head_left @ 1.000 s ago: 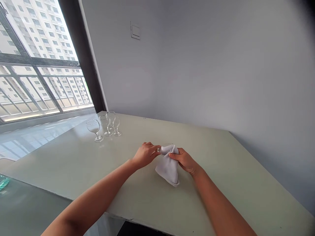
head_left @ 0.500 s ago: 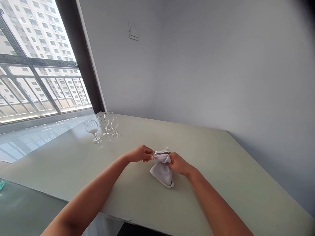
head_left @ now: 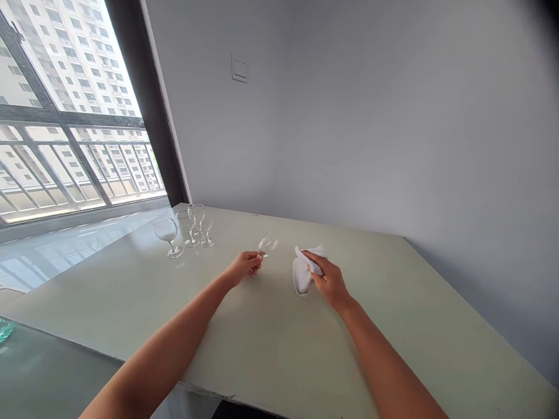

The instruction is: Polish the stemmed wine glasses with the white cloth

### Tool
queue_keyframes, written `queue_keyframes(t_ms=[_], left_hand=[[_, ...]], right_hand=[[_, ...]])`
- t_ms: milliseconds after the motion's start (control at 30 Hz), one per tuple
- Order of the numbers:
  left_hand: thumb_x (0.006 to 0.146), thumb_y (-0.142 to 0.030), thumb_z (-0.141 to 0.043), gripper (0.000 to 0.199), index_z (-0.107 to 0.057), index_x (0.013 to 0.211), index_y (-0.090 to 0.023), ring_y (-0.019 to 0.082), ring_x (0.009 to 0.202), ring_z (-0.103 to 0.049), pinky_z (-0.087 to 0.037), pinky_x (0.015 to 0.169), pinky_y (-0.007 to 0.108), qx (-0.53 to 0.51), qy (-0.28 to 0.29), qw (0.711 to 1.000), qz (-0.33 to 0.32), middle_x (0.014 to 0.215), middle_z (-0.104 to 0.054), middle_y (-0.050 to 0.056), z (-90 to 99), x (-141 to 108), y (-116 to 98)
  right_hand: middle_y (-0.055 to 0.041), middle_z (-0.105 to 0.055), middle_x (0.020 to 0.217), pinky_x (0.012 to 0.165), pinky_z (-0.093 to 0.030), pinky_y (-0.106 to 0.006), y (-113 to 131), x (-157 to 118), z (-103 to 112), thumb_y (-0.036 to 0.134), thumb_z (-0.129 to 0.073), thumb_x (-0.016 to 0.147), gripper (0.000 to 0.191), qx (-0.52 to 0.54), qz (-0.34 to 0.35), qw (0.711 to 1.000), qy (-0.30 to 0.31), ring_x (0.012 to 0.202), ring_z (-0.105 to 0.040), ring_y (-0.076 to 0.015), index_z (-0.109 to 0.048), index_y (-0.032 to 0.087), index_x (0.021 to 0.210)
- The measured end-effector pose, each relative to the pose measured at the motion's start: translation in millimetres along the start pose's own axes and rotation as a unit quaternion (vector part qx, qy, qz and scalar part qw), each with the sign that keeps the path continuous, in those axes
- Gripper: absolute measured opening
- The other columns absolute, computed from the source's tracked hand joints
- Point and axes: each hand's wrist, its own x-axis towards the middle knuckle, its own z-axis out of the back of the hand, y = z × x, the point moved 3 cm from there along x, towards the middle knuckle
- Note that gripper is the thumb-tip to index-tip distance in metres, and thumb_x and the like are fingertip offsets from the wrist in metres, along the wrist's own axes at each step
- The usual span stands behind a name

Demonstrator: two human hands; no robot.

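A wine glass [head_left: 267, 245] is held by the stem in the clenched fingers of the left hand [head_left: 243, 267], its bowl tilted out past the fingertips; a white cloth [head_left: 304, 273] is pinched in the right hand [head_left: 329, 281] (bunched, just right of the glass).

On the bench [head_left: 271, 331], four stemmed glasses [head_left: 187, 228] stand together at the far left. To the right of them, my left hand [head_left: 243, 267] holds one more glass [head_left: 267, 245] above the bench. Further right, my right hand [head_left: 331, 283] is on a cloth [head_left: 302, 276]. The window [head_left: 74, 116] is left of the bench, and behind it is the wall [head_left: 349, 128], with a switch [head_left: 239, 70] on it.
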Motion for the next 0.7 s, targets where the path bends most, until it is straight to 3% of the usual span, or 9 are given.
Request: queue_keyframes(t_ms=[67, 167, 233, 333, 433, 500, 567, 633, 700], left_hand=[[0.076, -0.041, -0.046, 0.036, -0.057, 0.097, -0.013, 0.007, 0.053, -0.045, -0.035, 0.051, 0.02, 0.06, -0.041, 0.997, 0.004, 0.067, -0.051, -0.001, -2.1, 0, 1], [0.076, -0.034, -0.044, 0.029, -0.057, 0.097, -0.018, 0.009, 0.052, -0.047, -0.033, 0.048, 0.02, 0.189, -0.043, 0.981, -0.017, 0.065, -0.055, -0.002, -19.6, -7, -2], [0.076, -0.029, -0.044, 0.019, -0.059, 0.079, -0.017, 0.009, 0.051, -0.046, -0.03, 0.048, 0.02, 0.295, -0.043, 0.951, -0.078, 0.06, -0.054, -0.001, -35.6, -13, -7], [0.076, -0.022, -0.043, 0.02, -0.052, 0.06, -0.016, 0.01, 0.049, -0.043, -0.028, 0.048, 0.022, 0.417, -0.067, 0.887, -0.185, 0.055, -0.052, 0.0, -53.1, -23, -15], [0.082, -0.022, -0.037, 0.024, -0.05, 0.063, -0.016, 0.01, 0.049, -0.045, -0.03, 0.053, 0.024, 0.48, -0.066, 0.822, -0.298, 0.056, -0.052, 0.001, -60.0, -29, -22], [0.086, -0.024, -0.035, 0.025, -0.052, 0.07, -0.016, 0.011, 0.052, -0.048, -0.032, 0.056, 0.026, 0.508, -0.05, 0.781, -0.36, 0.058, -0.052, 0.001, -62.3, -33, -24], [0.087, -0.025, -0.035, 0.021, -0.054, 0.085, -0.016, 0.012, 0.055, -0.05, -0.033, 0.058, 0.027, 0.524, -0.035, 0.751, -0.4, 0.061, -0.053, 0.001, -65.1, -36, -25], [0.087, -0.025, -0.035, 0.023, -0.051, 0.101, -0.016, 0.013, 0.058, -0.052, -0.034, 0.058, 0.027, 0.531, -0.024, 0.736, -0.42, 0.063, -0.054, 0.002, -69.1, -38, -23], [0.088, -0.026, -0.035, 0.027, -0.048, 0.109, -0.016, 0.014, 0.059, -0.053, -0.035, 0.058, 0.028, 0.529, -0.012, 0.735, -0.425, 0.063, -0.055, 0.002, -73.1, -39, -21]], right_hand=[[-0.0026, -0.053, 0.122, 0.092, -0.036, -0.038, 12, -2, -5, 0.022, -0.043, 0.081, 0.049, -0.059, 0.057, 0.997, 0.005, 0.106, -0.05, -0.0225, -0.04, 0.026, 0.129], [-0.0036, -0.044, 0.131, 0.101, -0.021, -0.047, 33, -6, -21, 0.035, -0.046, 0.082, 0.058, -0.14, 0.135, 0.979, 0.056, 0.123, -0.032, -0.0288, -0.027, 0.024, 0.136], [-0.0025, -0.043, 0.132, 0.104, -0.013, -0.05, 40, -7, -33, 0.039, -0.046, 0.082, 0.058, -0.17, 0.161, 0.968, 0.088, 0.127, -0.022, -0.0305, -0.028, 0.025, 0.135], [-0.0049, -0.053, 0.122, 0.103, -0.011, -0.051, 44, -7, -42, 0.037, -0.043, 0.084, 0.048, -0.182, 0.152, 0.968, 0.085, 0.125, -0.027, -0.0305, -0.039, 0.023, 0.13], [-0.0095, -0.063, 0.102, 0.098, -0.021, -0.047, 43, -4, -39, 0.035, -0.041, 0.085, 0.036, -0.161, 0.08, 0.983, 0.044, 0.109, -0.045, -0.0292, -0.055, 0.02, 0.114], [-0.0094, -0.065, 0.083, 0.087, -0.033, -0.041, 39, -1, -32, 0.038, -0.04, 0.084, 0.031, -0.121, -0.001, 0.992, 0.026, 0.089, -0.054, -0.0253, -0.065, 0.021, 0.089], [-0.0058, -0.06, 0.06, 0.07, -0.039, -0.034, 29, 2, -25, 0.043, -0.04, 0.082, 0.037, -0.053, -0.109, 0.992, 0.033, 0.069, -0.056, -0.0202, -0.061, 0.021, 0.061], [-0.0015, -0.05, 0.045, 0.057, -0.038, -0.029, 15, 3, -20, 0.047, -0.043, 0.079, 0.044, 0.058, -0.22, 0.972, 0.065, 0.057, -0.055, -0.0173, -0.049, 0.02, 0.046], [0.0008, -0.044, 0.041, 0.052, -0.038, -0.028, 2, 2, -18, 0.048, -0.049, 0.074, 0.043, 0.216, -0.296, 0.925, 0.105, 0.053, -0.055, -0.017, -0.045, 0.019, 0.043]])
